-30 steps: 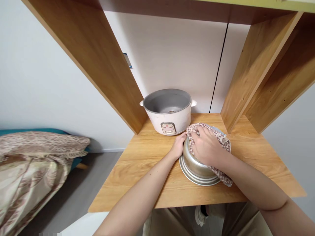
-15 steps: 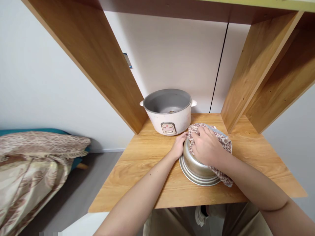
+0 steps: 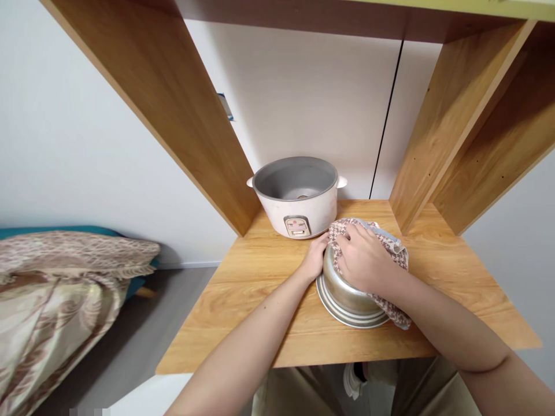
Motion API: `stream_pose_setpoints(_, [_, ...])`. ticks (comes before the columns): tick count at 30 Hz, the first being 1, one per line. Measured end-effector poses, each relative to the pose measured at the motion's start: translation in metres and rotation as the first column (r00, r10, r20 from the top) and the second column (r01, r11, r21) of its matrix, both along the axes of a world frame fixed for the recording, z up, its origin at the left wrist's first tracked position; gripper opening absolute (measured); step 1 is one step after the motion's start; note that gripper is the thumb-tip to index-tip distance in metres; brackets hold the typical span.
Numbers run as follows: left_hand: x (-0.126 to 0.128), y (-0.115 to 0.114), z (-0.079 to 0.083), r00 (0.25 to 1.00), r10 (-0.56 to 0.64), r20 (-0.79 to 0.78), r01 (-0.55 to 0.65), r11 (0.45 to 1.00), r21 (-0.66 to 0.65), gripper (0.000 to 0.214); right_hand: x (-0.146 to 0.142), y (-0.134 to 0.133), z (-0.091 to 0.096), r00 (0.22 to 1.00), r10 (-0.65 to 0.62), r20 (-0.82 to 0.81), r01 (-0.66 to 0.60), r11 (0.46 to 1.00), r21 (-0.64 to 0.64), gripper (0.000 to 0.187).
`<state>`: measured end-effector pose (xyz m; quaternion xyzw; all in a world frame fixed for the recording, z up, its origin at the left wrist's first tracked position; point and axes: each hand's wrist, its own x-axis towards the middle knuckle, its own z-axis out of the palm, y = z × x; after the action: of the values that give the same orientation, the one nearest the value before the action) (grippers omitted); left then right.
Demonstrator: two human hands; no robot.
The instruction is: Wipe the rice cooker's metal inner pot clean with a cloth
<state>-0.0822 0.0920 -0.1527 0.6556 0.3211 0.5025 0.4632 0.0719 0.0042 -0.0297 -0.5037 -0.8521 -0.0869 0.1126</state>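
A metal rice cooker inner pot lies upside down on the wooden desk, its flared, ringed rim against the wood. Over its upturned base is draped a checked cloth in brown and white, hanging down on the right side. My right hand has its fingers bent on the cloth and presses it to the base. At the pot's left side, my left hand grips the wall; its fingertips are partly hidden behind the pot. The white rice cooker body, without a lid, stands just behind.
The wooden desk has upright side panels and a shelf overhead. A white wall panel closes the back. On the left, a patterned blanket hangs over a piece of teal furniture.
My right hand has shifted very slightly left with the cloth on the pot's base. My left hand and the pot hold their place.
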Motion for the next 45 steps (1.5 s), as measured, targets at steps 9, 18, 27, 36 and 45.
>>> stream_pose_setpoints(9, [0.0007, -0.0007, 0.0017, 1.000, 0.003, 0.020, -0.004, 1.000, 0.023, 0.034, 0.0012, 0.0011, -0.0040, 1.000, -0.001, -0.027, 0.000, 1.000, -0.020, 0.030])
stream_pose_setpoints(18, [0.0004, 0.0002, 0.0001, 1.000, 0.001, 0.002, -0.001, 1.000, -0.015, 0.036, -0.0007, 0.0005, 0.0003, 0.999, 0.033, 0.005, -0.033, 0.999, 0.011, 0.027])
stream_pose_setpoints(27, [0.0014, -0.0020, 0.0041, 1.000, 0.006, 0.020, -0.006, 1.000, -0.008, 0.035, -0.0006, -0.0002, -0.0031, 1.000, -0.014, -0.026, 0.014, 1.000, -0.007, 0.028])
stream_pose_setpoints(36, [0.0006, -0.0016, 0.0033, 1.000, -0.005, -0.008, 0.005, 1.000, -0.016, 0.038, -0.0016, -0.0006, -0.0012, 0.999, -0.028, -0.024, 0.029, 0.999, 0.025, 0.026])
stream_pose_setpoints(45, [-0.0001, -0.0003, 0.0011, 1.000, 0.002, -0.020, -0.003, 1.000, -0.027, 0.037, -0.0034, -0.0017, -0.0046, 1.000, -0.024, -0.014, 0.025, 0.999, 0.040, 0.029])
